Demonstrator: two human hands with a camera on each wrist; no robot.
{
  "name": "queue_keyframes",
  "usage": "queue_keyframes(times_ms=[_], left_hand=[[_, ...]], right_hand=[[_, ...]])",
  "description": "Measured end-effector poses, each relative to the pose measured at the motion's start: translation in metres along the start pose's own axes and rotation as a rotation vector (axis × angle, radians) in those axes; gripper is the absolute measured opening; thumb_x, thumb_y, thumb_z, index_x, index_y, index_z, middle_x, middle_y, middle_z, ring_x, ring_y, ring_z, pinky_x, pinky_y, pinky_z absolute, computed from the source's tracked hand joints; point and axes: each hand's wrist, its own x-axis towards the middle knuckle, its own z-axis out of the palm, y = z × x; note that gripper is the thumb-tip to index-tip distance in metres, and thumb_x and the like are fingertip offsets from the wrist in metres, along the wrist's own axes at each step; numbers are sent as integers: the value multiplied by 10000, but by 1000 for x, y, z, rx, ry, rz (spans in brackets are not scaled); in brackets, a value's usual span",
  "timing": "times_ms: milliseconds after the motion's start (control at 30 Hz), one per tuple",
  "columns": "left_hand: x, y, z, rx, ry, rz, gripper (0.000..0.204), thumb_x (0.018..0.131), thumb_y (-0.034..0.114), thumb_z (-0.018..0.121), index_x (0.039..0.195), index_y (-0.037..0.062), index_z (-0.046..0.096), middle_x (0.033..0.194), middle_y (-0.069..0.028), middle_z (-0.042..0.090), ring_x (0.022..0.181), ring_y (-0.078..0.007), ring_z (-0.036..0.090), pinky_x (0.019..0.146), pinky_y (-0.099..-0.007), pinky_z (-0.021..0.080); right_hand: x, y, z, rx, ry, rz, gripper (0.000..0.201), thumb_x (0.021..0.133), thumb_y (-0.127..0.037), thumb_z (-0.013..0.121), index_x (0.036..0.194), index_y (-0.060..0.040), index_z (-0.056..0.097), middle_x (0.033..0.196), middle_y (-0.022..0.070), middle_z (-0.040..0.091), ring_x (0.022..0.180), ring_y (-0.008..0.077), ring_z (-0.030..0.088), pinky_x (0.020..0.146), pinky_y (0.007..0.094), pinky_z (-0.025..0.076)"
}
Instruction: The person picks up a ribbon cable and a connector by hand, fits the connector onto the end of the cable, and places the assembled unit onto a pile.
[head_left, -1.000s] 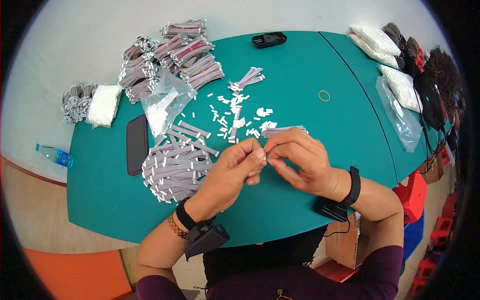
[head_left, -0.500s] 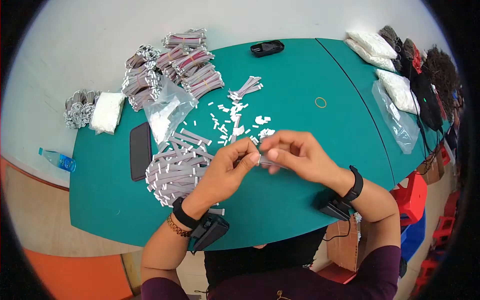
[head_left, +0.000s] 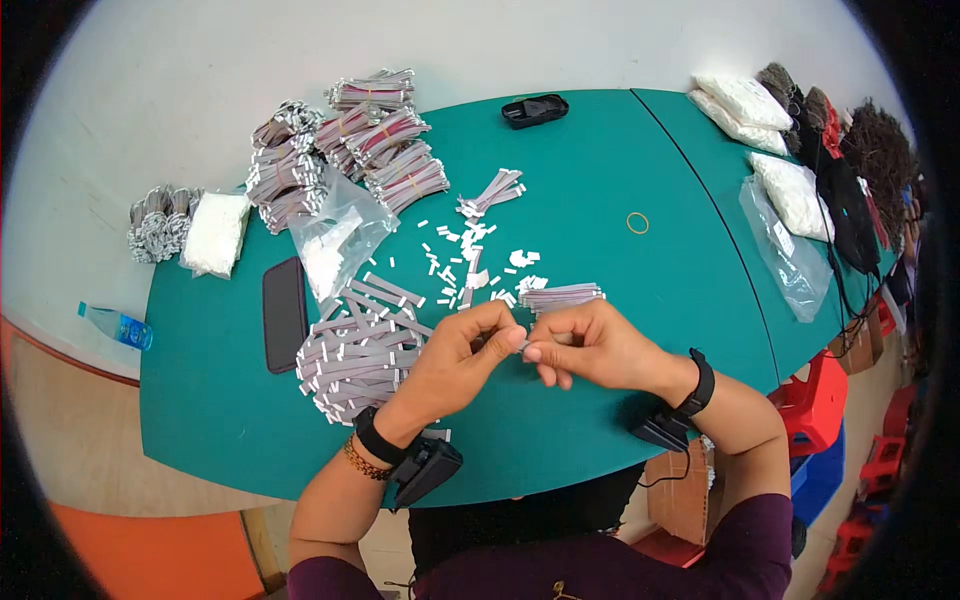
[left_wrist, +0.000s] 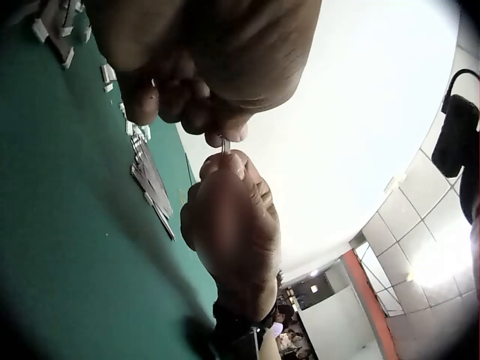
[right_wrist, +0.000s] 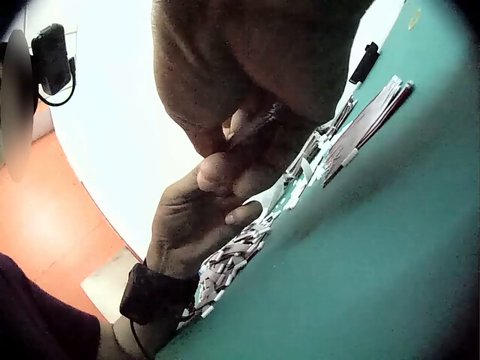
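My left hand (head_left: 462, 358) and right hand (head_left: 600, 350) meet over the table's middle, thumbs and forefingers pinching a small grey flat ribbon cable (left_wrist: 226, 146). Only a short bit of it shows between the fingertips; the rest is hidden. Beside my left hand lies a loose pile of grey flat cables (head_left: 350, 365) with white ends. Just beyond my right hand, a neat stack of the same cables (head_left: 562, 296) lies flat. Small white pieces (head_left: 470, 245) are scattered past the fingertips.
Banded cable bundles (head_left: 385, 140) are heaped at the back left, by an open clear bag (head_left: 345, 235) of white pieces. A dark phone (head_left: 284, 315) lies left of the pile. A black case (head_left: 535, 110) and a rubber band (head_left: 637, 223) lie farther back on the green table (head_left: 660, 300).
Half a second ago the right fingers were spread beside the cable, which stuck out from the left hand; now they pinch it. The head view has tilted slightly upward.
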Motion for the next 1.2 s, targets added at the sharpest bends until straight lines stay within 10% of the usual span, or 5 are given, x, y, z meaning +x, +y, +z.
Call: queue_keyframes(times_ms=[400, 700, 1200], left_hand=[[1, -2, 9, 37, 196, 113, 214, 907, 196, 562, 773, 38, 506, 673, 33, 436, 622, -26, 374, 561, -186, 310], [5, -5, -6, -270, 173, -101, 216, 894, 206, 588, 760, 47, 530, 632, 50, 451, 581, -35, 384, 530, -196, 314], [3, -1, 14, 115, 121, -2, 139, 804, 157, 680, 815, 19, 670, 698, -19, 605, 645, -79, 503, 581, -227, 394]], right_hand=[[1, -7, -10, -51, 6, -6, 174, 900, -167, 568, 797, -33, 607, 653, 0, 586, 532, 45, 498, 497, 195, 387], [8, -12, -28, 158, 59, 45, 133, 872, -129, 602, 810, -13, 621, 695, 40, 625, 569, 77, 557, 532, 200, 443], [8, 1, -23, 411, 321, -131, 157, 867, -184, 619, 854, -28, 628, 781, 45, 623, 636, 95, 581, 603, 235, 491]])
